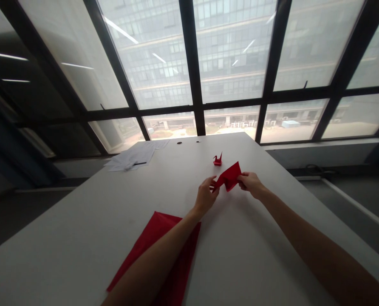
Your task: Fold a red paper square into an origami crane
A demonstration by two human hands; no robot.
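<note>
Both my hands hold a folded piece of red paper [229, 176] just above the white table [81, 238]. My left hand [206, 196] pinches its left tip, fingers closed. My right hand [250, 183] grips its right edge, fingers closed too. Beyond the paper, a small finished red paper crane [218, 160] stands on the table. A stack of flat red paper sheets [151, 250] lies near the front edge, partly under my left forearm.
White printed papers [132, 158] with a dark pen lie at the table's far left corner. Two small holes [179, 143] sit near the far edge. Large black-framed windows [192, 68] stand behind the table.
</note>
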